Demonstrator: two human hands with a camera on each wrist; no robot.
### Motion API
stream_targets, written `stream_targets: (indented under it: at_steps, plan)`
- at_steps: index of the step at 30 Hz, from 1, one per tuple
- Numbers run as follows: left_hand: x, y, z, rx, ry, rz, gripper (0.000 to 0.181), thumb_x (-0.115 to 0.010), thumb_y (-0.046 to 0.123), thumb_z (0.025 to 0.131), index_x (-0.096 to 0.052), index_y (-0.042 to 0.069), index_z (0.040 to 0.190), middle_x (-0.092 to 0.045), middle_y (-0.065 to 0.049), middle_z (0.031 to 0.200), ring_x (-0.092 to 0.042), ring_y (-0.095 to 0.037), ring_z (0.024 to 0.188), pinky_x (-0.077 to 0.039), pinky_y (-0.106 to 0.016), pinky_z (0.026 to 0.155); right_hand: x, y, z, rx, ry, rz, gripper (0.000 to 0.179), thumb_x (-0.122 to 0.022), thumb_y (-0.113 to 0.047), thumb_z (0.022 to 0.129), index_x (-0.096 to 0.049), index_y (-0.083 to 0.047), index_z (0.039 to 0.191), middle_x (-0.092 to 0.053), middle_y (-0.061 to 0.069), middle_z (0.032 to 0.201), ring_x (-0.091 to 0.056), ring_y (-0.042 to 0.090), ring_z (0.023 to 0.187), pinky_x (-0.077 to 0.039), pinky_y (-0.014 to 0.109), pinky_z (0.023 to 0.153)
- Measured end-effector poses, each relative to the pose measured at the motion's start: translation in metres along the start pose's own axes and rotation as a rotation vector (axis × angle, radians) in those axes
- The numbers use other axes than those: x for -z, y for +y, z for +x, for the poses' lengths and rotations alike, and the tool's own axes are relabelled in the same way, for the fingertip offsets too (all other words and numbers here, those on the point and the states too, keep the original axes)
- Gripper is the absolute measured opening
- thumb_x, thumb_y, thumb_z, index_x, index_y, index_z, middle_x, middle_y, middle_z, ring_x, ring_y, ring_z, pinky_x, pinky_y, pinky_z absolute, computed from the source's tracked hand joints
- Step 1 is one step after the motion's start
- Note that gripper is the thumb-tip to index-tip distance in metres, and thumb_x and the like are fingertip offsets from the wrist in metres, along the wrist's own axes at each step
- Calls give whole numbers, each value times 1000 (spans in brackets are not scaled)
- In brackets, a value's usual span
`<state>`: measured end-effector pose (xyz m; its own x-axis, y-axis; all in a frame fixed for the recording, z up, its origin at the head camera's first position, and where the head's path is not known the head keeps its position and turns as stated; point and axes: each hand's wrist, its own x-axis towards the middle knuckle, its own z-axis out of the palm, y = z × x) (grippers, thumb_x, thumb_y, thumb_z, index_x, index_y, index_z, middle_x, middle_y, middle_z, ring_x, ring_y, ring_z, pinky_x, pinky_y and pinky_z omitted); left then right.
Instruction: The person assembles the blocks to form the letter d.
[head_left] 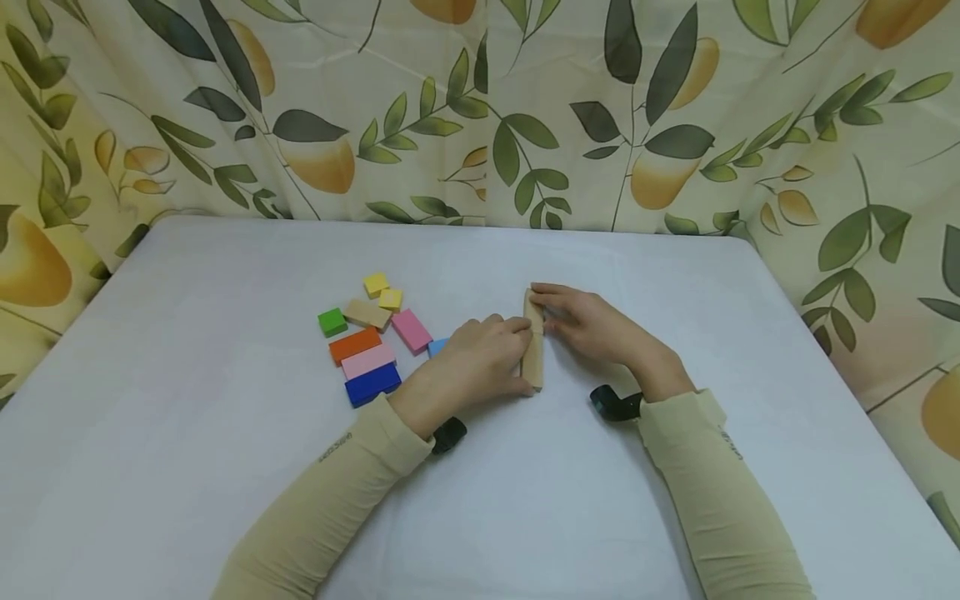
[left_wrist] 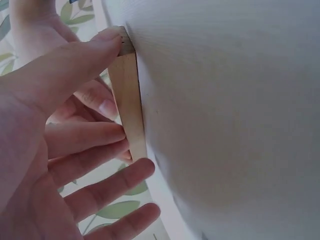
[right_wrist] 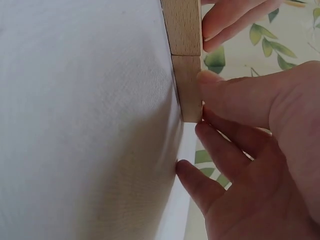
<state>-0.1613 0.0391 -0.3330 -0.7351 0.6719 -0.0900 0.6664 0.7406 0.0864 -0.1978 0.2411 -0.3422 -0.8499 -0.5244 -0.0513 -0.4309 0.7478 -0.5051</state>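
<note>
Two plain wooden blocks stand end to end in a line on the white table, the nearer block (head_left: 532, 371) touching the farther block (head_left: 533, 312). My left hand (head_left: 480, 358) pinches the nearer one, and the left wrist view shows the thumb on the end of this wooden block (left_wrist: 127, 100). At the far piece, my right hand (head_left: 592, 327) pinches with its thumb against the side and fingers by the far end. A thin seam between the two blocks shows in the right wrist view, above the farther block (right_wrist: 189, 87).
Left of the hands lies a loose group of blocks: dark blue (head_left: 372, 384), light pink (head_left: 368, 361), orange (head_left: 355, 345), green (head_left: 332, 322), plain wood (head_left: 367, 314), yellow (head_left: 376, 285) and pink (head_left: 412, 331). A light blue block (head_left: 437, 347) is partly hidden by the left hand. A patterned curtain (head_left: 450, 117) hangs behind the table.
</note>
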Motion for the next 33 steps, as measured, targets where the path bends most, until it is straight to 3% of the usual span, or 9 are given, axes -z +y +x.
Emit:
stream_targets:
  at_steps: [6,12,26,33]
  plan:
    - [0,1,5,34,28,21,76,-71,57,84,-54,8,141,-56,-2,141,-60,-21,109,-54,-39,91,3,2,-2,-35,-61,31,54,-57,-11,100,-39,-2,150,-28,10,163,-24,33,151,-23,53,120]
    - [-1,-1,8,64,23,-21,70,-74,55,83,-61,9,133,-60,-2,134,-60,-20,104,-54,-38,90,4,0,-4,-53,-127,70,73,-67,-30,95,-31,-8,155,-19,4,166,-17,29,154,-19,54,122]
    - [-1,-5,14,46,42,-20,76,-74,59,80,-59,10,136,-59,-1,138,-60,-20,109,-53,-40,93,2,1,-5,-42,-114,1,92,-74,-44,86,-28,-7,156,-18,9,166,-19,32,153,-25,53,120]
    - [4,-18,6,94,-39,-36,77,-71,57,84,-52,9,142,-51,-4,147,-54,-24,125,-48,-42,102,-1,2,-3,-43,-118,16,91,-73,-45,87,-27,-4,155,-15,9,167,-15,32,154,-20,55,121]
